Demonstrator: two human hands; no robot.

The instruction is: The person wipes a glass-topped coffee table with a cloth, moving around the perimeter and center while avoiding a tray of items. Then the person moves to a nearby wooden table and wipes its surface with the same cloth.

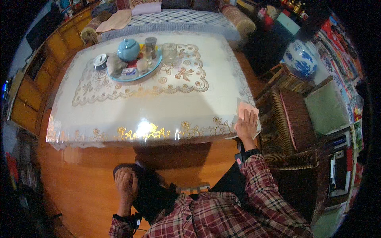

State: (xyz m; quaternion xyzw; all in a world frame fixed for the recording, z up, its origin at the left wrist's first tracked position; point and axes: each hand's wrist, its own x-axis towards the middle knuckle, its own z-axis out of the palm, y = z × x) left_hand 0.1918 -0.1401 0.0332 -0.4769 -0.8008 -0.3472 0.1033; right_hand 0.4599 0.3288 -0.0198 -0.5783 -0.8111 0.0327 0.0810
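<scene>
My right hand [247, 125] lies palm down on a folded pink cloth [245, 107] at the near right corner of the table. Its fingers are spread a little over the cloth and press it against the clear-topped lace tablecloth [178, 107]. On my knee rests my left hand [126, 181], with its fingers curled and nothing visible in it. Farther back on the table, a blue-rimmed round tray [134, 79] carries a light-blue lidded pot [128, 49], a dark-lidded jar [150, 49] and small bags.
A glass jar [169, 53] and a small round tin [100, 61] flank the tray. To the right stand a striped armchair [268, 119] and a blue-and-white porcelain jar [300, 59]. A sofa [181, 19] is behind the table, and wooden cabinets [35, 95] line the left.
</scene>
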